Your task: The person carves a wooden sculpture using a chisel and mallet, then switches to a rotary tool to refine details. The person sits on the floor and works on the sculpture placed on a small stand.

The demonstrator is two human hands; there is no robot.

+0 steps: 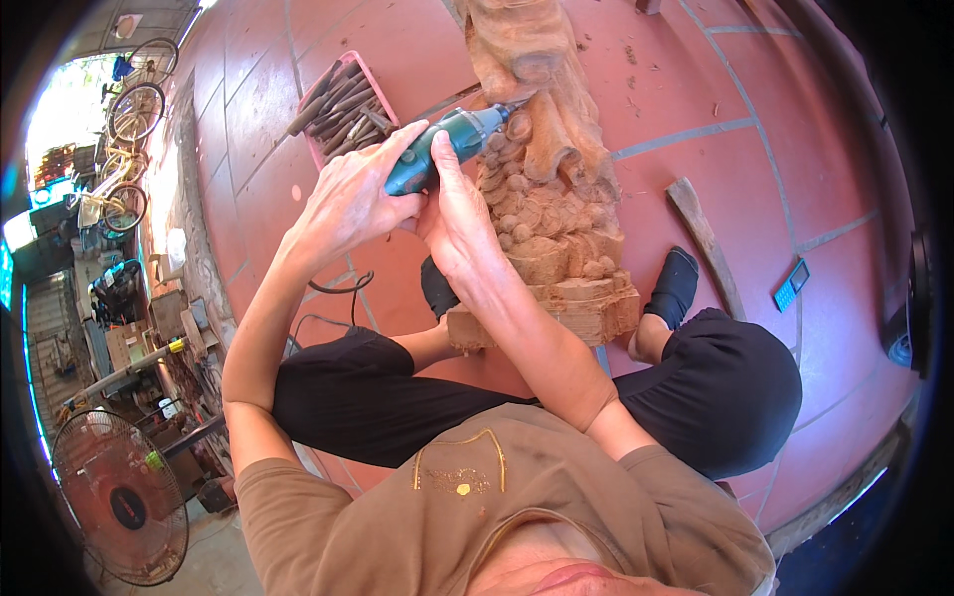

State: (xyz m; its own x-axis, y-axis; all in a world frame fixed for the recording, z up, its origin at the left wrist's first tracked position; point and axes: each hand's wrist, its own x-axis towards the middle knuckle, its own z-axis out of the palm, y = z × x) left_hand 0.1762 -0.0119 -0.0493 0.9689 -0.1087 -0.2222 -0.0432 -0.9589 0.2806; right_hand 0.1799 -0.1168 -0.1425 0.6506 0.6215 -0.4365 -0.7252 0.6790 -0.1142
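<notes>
My left hand is closed around a green handheld rotary tool, its fingers wrapped over the body. My right hand grips the same tool from the other side, thumb laid along it and the other fingers mostly hidden. The tool's narrow tip points to the upper right and meets, or nearly meets, a brown wood carving; I cannot tell if they touch. The carving stretches away from me between my feet, with rounded, disc-like shapes on its left side, flowing folds beyond, and a blocky base near me.
Left of the carving, a pink tray holds several carving chisels. A dark cord lies by my left knee. To the right are a wooden stick and a keypad phone. A fan and bicycles stand far left.
</notes>
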